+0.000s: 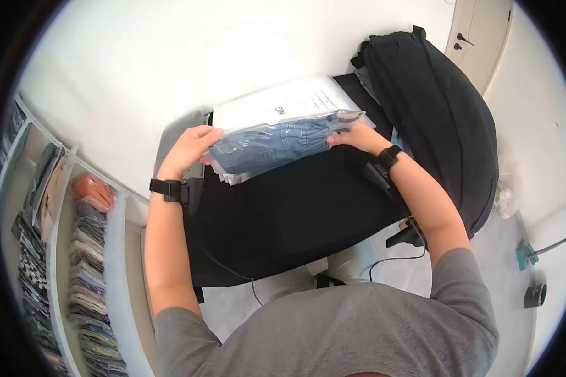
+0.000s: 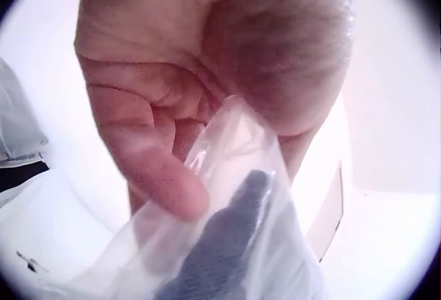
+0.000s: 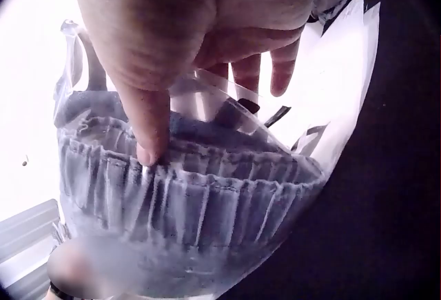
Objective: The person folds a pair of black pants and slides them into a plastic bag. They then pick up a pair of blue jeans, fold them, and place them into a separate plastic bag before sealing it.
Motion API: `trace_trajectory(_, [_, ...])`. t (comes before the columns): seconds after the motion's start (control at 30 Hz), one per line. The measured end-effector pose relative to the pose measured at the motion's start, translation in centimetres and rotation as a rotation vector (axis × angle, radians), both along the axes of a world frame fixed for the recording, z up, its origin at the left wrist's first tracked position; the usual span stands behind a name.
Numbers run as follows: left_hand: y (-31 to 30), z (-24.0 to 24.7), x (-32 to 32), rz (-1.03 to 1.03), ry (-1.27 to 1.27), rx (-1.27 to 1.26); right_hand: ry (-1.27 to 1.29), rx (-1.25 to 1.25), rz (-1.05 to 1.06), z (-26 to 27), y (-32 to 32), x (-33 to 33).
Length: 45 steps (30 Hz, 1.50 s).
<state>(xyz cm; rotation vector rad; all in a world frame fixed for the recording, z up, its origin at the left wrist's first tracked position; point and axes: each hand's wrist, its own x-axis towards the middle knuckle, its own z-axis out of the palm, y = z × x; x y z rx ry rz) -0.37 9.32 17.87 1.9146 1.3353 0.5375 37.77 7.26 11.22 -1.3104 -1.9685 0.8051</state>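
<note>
A folded blue denim garment (image 1: 283, 143) with a gathered elastic waistband lies in a clear plastic bag (image 2: 238, 131) and spans the space between both hands. My left hand (image 1: 192, 149) grips the bag's left end, and a corner of the plastic runs up into the palm. At the other end my right hand (image 1: 360, 137) pinches the bag. Its thumb (image 3: 148, 131) presses on the waistband side while the other fingers reach behind. Flat white packaging with black print (image 1: 277, 108) lies just beyond the garment.
Under the work is a black-covered board (image 1: 289, 217). A large black heap of fabric (image 1: 434, 107) bulges at its right. Shelves (image 1: 60, 229) at left hold several stacks of bagged clothes. Wrist-camera cables (image 1: 229, 267) hang near the board's front edge.
</note>
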Motion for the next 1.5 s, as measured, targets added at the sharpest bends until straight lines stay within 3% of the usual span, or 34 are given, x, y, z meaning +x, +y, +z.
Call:
trace_trajectory(0.07, [0.6,-1.3,-1.2,0.17,-0.286,0.205,0.082,0.012,0.023,-1.7,2.3,0.1])
trace_trajectory(0.1, [1.0,-2.1,-2.8,0.134,-0.326,0.127,0.143,0.002,0.006,-2.6,3.2,0.3])
trace_trajectory(0.17, [1.7,-6.9,-4.5,-0.08,-0.738,0.104,0.213,0.003,-0.012,-4.6,5.5,0.7])
trace_trajectory(0.2, [0.8,-7.4,-4.7,-0.102,-0.743,-0.053,0.249,-0.087,-0.053,-5.7,6.7,1.0])
trace_trajectory(0.27, [-0.3,-7.8,-2.5,-0.109,-0.608,-0.075,0.442,-0.199,-0.017,-6.0,7.0,0.9])
trace_trajectory(0.37, [1.1,-9.9,-0.6,-0.043,-0.482,-0.023,0.505,-0.082,0.07,-6.7,5.6,-0.3])
trace_trajectory(0.4, [1.3,-10.2,0.0,0.032,-0.416,0.023,0.237,0.086,-0.011,-7.0,5.7,-0.4])
trace_trajectory(0.43, [1.7,-10.5,0.3,0.025,-0.413,0.021,0.239,0.087,-0.018,-6.9,5.5,-0.6])
trace_trajectory(0.5, [2.6,-11.1,1.0,0.114,-0.413,0.249,0.261,0.144,-0.064,-6.7,5.2,-0.7])
trace_trajectory(0.57, [1.7,-8.9,1.5,0.117,-0.441,0.239,0.164,0.023,-0.062,-4.8,3.9,-0.5])
trace_trajectory(0.63, [0.6,-7.2,1.2,0.126,-0.59,0.102,0.395,-0.178,0.011,-3.7,2.0,-0.6])
trace_trajectory(0.73, [-2.1,-7.0,0.7,0.19,-0.489,-0.063,0.503,-0.434,-0.027,-3.5,-0.4,-0.2])
trace_trajectory(0.77, [-3.2,-7.6,0.4,0.226,-0.47,-0.189,0.519,-0.582,-0.064,-4.1,-1.3,-0.3])
trace_trajectory(0.83, [-5.6,-9.6,0.6,0.317,-0.364,-0.305,0.613,-0.574,-0.08,-6.7,-3.2,-0.5])
trace_trajectory(0.9, [-6.3,-14.6,-0.5,0.387,-0.345,-0.459,0.445,-0.714,-0.288,-8.9,-5.0,0.7])
trace_trajectory(0.93, [-6.8,-15.7,-0.7,0.398,-0.397,-0.483,0.575,-0.731,-0.244,-9.2,-5.6,1.3])
trace_trajectory(0.97, [-6.9,-16.2,-1.3,0.408,-0.398,-0.499,0.614,-0.702,-0.345,-9.1,-6.4,1.5])
trace_trajectory(1.03, [-7.0,-16.6,-2.2,0.354,-0.537,-0.547,0.649,-0.67,-0.347,-10.1,-7.4,2.1])
trace_trajectory(1.13, [-7.4,-16.7,-1.8,0.378,-0.495,-0.5,0.631,-0.631,-0.454,-7.9,-9.2,0.2])
trace_trajectory(1.23, [-7.6,-16.6,-1.2,0.401,-0.48,-0.469,0.495,-0.566,-0.418,-9.5,-9.0,0.5])
trace_trajectory(1.37, [-8.2,-15.6,-0.3,0.465,-0.424,-0.401,0.446,-0.326,-0.532,-9.9,-9.4,-1.6])
trace_trajectory(1.43, [-8.1,-16.0,-0.2,0.458,-0.427,-0.384,0.434,-0.352,-0.53,-9.6,-9.4,-1.7])
trace_trajectory(1.5, [-8.4,-16.3,-0.4,0.463,-0.428,-0.367,0.55,-0.49,-0.388,-8.6,-9.6,-1.2])
